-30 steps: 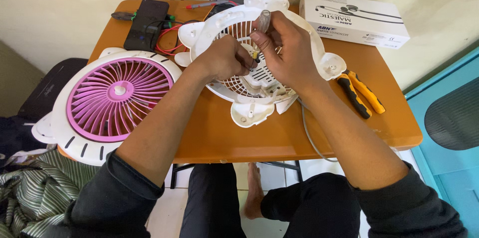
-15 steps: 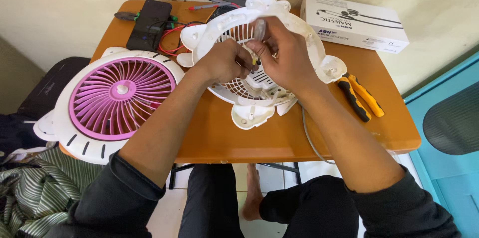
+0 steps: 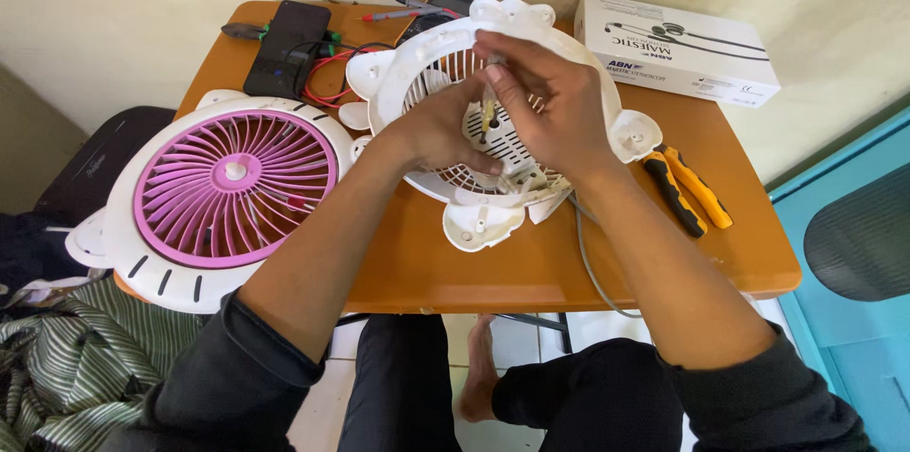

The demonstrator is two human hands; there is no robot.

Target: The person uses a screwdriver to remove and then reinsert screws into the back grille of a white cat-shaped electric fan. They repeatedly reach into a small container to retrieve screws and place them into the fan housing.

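From the left I see the round white fan front with its pink blades point(image 3: 232, 196) hanging partly over the edge of the orange wooden table point(image 3: 417, 262), and I judge a bumped elbow could tip it to the floor. At mid-table my left hand point(image 3: 445, 130) braces the white plastic fan housing point(image 3: 493, 130), fingers curled against its grille with nothing pinched. My right hand point(image 3: 550, 101) arches over it, thumb and fingertips pressed on a small yellowish part point(image 3: 487, 116); a slip could drop that into the vents, short of the orange-and-black pliers point(image 3: 687, 189).

Probably home repair desk point(image 3: 427, 262), tools point(image 3: 687, 189)
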